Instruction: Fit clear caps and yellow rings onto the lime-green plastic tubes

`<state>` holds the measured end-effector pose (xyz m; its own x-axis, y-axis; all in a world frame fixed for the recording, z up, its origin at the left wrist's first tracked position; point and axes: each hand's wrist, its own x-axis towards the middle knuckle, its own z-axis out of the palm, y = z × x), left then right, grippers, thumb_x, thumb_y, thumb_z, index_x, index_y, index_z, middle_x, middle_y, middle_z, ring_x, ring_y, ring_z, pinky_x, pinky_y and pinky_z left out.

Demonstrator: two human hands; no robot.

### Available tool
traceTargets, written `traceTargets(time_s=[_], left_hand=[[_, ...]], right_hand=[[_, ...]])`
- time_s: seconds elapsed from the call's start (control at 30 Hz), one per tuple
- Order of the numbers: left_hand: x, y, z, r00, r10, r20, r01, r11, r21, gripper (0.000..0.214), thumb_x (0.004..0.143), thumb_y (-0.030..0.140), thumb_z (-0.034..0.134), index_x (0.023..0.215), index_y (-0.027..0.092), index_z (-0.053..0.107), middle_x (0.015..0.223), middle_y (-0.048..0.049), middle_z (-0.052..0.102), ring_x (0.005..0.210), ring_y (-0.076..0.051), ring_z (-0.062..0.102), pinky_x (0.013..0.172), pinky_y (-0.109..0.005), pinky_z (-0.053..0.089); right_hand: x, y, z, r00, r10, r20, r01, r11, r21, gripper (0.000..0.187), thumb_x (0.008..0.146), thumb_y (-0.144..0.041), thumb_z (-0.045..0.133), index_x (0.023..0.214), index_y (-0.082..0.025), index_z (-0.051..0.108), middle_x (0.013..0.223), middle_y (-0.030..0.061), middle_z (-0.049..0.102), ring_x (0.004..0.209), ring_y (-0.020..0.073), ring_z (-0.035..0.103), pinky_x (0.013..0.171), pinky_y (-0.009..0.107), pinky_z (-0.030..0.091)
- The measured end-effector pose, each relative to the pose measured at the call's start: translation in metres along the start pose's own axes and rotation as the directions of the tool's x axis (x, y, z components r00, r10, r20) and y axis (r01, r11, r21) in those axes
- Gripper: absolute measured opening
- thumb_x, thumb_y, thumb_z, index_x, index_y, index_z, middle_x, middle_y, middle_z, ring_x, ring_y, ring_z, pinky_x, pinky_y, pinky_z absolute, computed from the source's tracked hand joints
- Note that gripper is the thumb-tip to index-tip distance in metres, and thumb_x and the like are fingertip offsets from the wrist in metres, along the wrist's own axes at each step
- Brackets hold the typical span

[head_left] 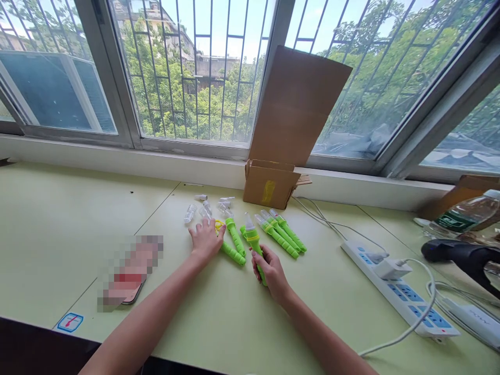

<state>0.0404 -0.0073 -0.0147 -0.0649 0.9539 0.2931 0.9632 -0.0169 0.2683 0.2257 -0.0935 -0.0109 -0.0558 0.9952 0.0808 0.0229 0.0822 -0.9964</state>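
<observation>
My right hand (270, 270) is closed around the handle of a green brush-like tool with a clear cap (253, 238), holding it upright on the pale green table (78, 219). My left hand (205, 238) rests on the table with fingers spread, touching a yellow ring (219, 225) and lying next to two green handles (234, 245). Several clear caps (203, 208) lie just beyond its fingertips. Three more capped green tools (281, 233) lie side by side to the right.
A small open cardboard box (269, 185) stands against the window sill. A white power strip (398, 286) with a plugged charger and cables runs along the right. A phone (127, 271) lies at the left. A bottle (464, 213) and black device (464, 258) sit far right.
</observation>
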Motion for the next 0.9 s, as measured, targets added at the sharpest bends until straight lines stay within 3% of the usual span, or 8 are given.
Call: traceTargets(time_s=[0.33, 0.5, 0.77, 0.9], left_hand=[[0.005, -0.006, 0.004, 0.998, -0.044, 0.051, 0.045, 0.999, -0.031, 0.059, 0.092, 0.06, 0.02, 0.131, 0.029, 0.051, 0.117, -0.0175, 0.058, 0.111, -0.035, 0.049, 0.096, -0.063, 0.028], [0.007, -0.008, 0.006, 0.996, -0.049, 0.071, 0.054, 0.996, -0.071, 0.06, 0.091, 0.06, 0.022, 0.13, 0.025, 0.052, 0.121, -0.0166, 0.059, 0.116, -0.034, 0.048, 0.102, -0.064, 0.023], [0.005, -0.004, 0.003, 0.998, -0.048, -0.033, 0.046, 0.997, -0.063, 0.056, 0.091, 0.056, 0.03, 0.121, 0.02, 0.059, 0.114, -0.0195, 0.06, 0.111, -0.036, 0.051, 0.095, -0.058, 0.032], [0.006, -0.003, -0.004, 0.989, -0.042, -0.144, 0.034, 0.998, -0.056, 0.048, 0.092, 0.051, 0.036, 0.122, 0.021, 0.058, 0.109, -0.0173, 0.059, 0.106, -0.034, 0.052, 0.092, -0.05, 0.037]], right_hand=[[0.0, -0.001, 0.0, 1.0, 0.006, 0.003, -0.006, 1.0, -0.006, 0.025, 0.086, -0.043, 0.056, 0.088, -0.019, 0.051, 0.058, -0.0074, 0.046, 0.038, 0.0066, 0.04, 0.033, 0.019, 0.031], [-0.001, 0.0, 0.0, 1.0, 0.0, 0.005, 0.0, 1.0, -0.002, 0.026, 0.085, -0.044, 0.056, 0.09, -0.019, 0.051, 0.059, -0.0073, 0.046, 0.038, 0.0064, 0.04, 0.032, 0.019, 0.031], [0.0, -0.001, 0.0, 1.0, 0.009, -0.015, -0.009, 1.0, -0.021, 0.028, 0.082, -0.047, 0.056, 0.088, -0.02, 0.051, 0.057, -0.0073, 0.046, 0.037, 0.0073, 0.039, 0.032, 0.02, 0.032], [-0.001, -0.001, 0.0, 1.0, 0.012, -0.012, -0.012, 1.0, -0.012, 0.028, 0.082, -0.047, 0.056, 0.088, -0.019, 0.052, 0.058, -0.007, 0.047, 0.038, 0.0069, 0.039, 0.032, 0.019, 0.032]])
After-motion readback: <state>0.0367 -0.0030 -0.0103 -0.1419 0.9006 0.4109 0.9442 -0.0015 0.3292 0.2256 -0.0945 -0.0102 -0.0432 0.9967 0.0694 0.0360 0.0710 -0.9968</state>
